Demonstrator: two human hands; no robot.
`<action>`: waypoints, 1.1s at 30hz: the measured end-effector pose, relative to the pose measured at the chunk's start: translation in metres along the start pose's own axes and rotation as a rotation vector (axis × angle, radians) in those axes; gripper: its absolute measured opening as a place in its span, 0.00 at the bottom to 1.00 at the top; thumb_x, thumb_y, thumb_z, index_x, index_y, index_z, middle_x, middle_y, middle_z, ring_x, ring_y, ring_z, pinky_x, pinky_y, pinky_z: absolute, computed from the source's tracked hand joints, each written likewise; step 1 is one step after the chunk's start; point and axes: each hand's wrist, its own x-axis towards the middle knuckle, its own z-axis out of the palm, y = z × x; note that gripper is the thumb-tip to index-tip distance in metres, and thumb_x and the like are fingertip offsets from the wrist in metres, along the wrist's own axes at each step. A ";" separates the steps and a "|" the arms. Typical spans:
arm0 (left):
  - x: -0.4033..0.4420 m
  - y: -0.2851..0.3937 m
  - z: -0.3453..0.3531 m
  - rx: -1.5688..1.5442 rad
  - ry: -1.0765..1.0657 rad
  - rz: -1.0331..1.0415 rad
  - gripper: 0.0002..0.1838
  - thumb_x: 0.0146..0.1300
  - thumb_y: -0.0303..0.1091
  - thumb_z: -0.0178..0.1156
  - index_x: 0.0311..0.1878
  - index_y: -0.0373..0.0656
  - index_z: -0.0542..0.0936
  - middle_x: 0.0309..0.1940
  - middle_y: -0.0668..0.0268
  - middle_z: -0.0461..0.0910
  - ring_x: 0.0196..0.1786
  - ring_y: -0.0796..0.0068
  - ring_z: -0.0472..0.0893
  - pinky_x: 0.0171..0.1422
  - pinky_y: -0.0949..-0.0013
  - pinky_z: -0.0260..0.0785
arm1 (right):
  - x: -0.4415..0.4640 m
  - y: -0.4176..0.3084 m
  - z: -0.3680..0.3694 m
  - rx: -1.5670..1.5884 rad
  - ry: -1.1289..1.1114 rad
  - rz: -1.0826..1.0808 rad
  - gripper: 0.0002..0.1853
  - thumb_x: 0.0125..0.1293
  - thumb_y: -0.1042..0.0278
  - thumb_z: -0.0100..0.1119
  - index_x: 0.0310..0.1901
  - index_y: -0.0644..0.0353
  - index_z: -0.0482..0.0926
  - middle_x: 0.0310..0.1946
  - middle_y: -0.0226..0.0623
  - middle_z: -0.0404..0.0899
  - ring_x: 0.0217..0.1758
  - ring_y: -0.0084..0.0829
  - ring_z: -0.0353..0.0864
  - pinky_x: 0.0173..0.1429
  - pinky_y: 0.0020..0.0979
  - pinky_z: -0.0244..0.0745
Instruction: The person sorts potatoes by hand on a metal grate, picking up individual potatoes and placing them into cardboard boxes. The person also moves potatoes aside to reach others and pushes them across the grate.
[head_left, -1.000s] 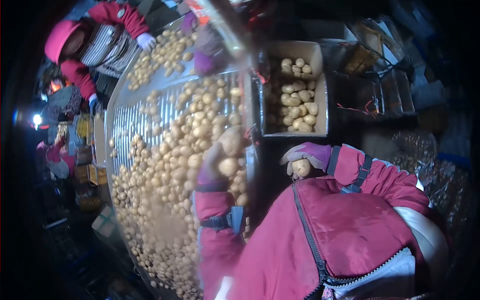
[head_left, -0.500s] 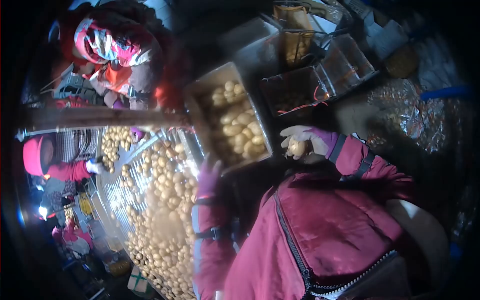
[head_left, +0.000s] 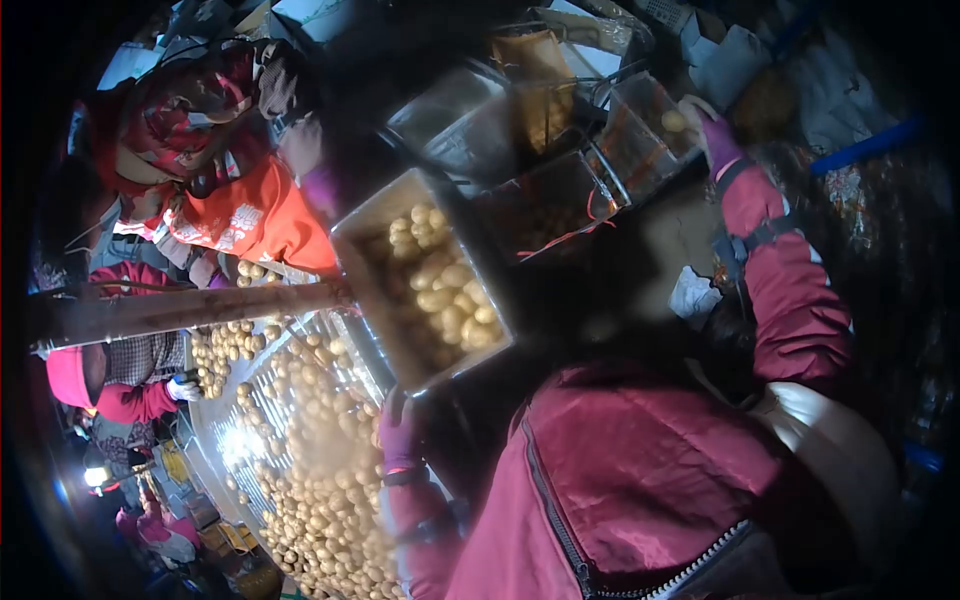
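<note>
Potatoes partly fill an open carton with plastic film over its edges, standing in front of me. My left hand, in a purple glove with pale fingers, is by the carton's near corner, beside the sorting table. Its fingers look stretched out; whether they touch the carton I cannot tell. My right hand, gloved alike, reaches far out to the right over a film-lined bin. A potato is at its fingertips, seemingly in their grip.
Many potatoes cover the slatted table at left. A beam crosses above it. Co-workers stand beyond, one with a red apron, another in a pink hat. A darker lined bin adjoins the carton.
My right hand has swung with a potato from beside the carton, outward to the far bin. The view has shifted. The co-worker with the red apron leans differently.
</note>
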 end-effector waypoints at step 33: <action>-0.052 0.066 0.022 -0.048 0.091 -0.011 0.21 0.72 0.35 0.61 0.64 0.35 0.78 0.59 0.58 0.80 0.59 0.68 0.79 0.66 0.67 0.70 | -0.104 0.158 0.009 -0.196 -0.456 0.632 0.16 0.69 0.51 0.58 0.48 0.53 0.81 0.35 0.37 0.85 0.25 0.35 0.82 0.29 0.35 0.78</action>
